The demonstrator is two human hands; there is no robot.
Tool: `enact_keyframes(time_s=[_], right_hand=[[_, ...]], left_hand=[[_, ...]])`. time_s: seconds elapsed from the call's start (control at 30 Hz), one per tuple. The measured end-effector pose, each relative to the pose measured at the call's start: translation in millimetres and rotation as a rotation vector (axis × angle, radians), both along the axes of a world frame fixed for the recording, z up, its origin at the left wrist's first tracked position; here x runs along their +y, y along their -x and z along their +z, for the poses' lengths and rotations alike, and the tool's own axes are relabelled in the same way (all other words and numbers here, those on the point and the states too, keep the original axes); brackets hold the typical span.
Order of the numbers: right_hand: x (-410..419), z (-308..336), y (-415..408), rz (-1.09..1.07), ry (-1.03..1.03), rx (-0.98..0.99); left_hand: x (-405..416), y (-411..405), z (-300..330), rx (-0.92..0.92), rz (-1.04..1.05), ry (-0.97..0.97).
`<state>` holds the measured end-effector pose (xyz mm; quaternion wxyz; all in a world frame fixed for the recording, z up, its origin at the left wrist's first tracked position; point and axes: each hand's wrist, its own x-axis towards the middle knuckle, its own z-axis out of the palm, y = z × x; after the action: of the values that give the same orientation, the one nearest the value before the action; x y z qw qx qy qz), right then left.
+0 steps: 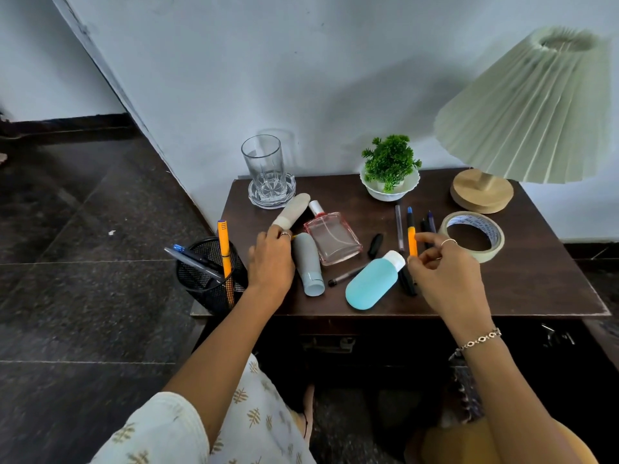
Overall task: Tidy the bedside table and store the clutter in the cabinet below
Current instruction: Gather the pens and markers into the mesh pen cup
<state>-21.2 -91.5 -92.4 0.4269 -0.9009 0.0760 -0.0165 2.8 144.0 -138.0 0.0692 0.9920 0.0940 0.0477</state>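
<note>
Your right hand (445, 272) pinches an orange pen (411, 238) above the worktop (536, 279); your left hand (271, 262) rests by the grey tube (308, 264), beside the mesh pen holder (209, 272).

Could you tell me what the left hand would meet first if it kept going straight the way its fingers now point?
Most likely the beige tube: the left hand points up and away across the table, and its fingertips already seem to reach the tube's white cap. Behind that stands the glass. Depth is hard to judge.
</note>
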Motion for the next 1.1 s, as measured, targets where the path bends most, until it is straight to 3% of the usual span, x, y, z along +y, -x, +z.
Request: enact_keyframes(time_s=[0.23,0.37,0.5,0.63,0.73,0.87,1.1], right_hand=[[3.1,-2.1,-0.2,0.031,-0.025,-0.056],[3.4,-3.5,-3.6,0.040,-0.072,-0.053],[5.5,-6.8,-6.1,0.062,-0.147,-0.041],[6.7,-5.9,-5.0,0.087,-0.202,-0.062],[8.9,-1.5,-3.1,0.118,-0.161,-0.116],[10.2,1.2,0.7,0.160,-0.097,-0.151],[10.9,1.1,1.5,0.215,-0.041,-0.146]], left_hand=[[1.5,-6.9,0.0,-0.039,0.007,0.000],[1.6,-3.6,10.9,-0.146,0.061,0.100],[-0.9,7.4,22.6,-0.336,0.067,0.530],[-21.5,25.0,37.9,-0.257,0.162,1.341],[-28.5,29.8,43.0,-0.180,0.173,1.716],[-27.8,28.5,44.0,-0.149,0.210,1.903],[-25.7,26.7,43.3,-0.099,0.176,1.916]])
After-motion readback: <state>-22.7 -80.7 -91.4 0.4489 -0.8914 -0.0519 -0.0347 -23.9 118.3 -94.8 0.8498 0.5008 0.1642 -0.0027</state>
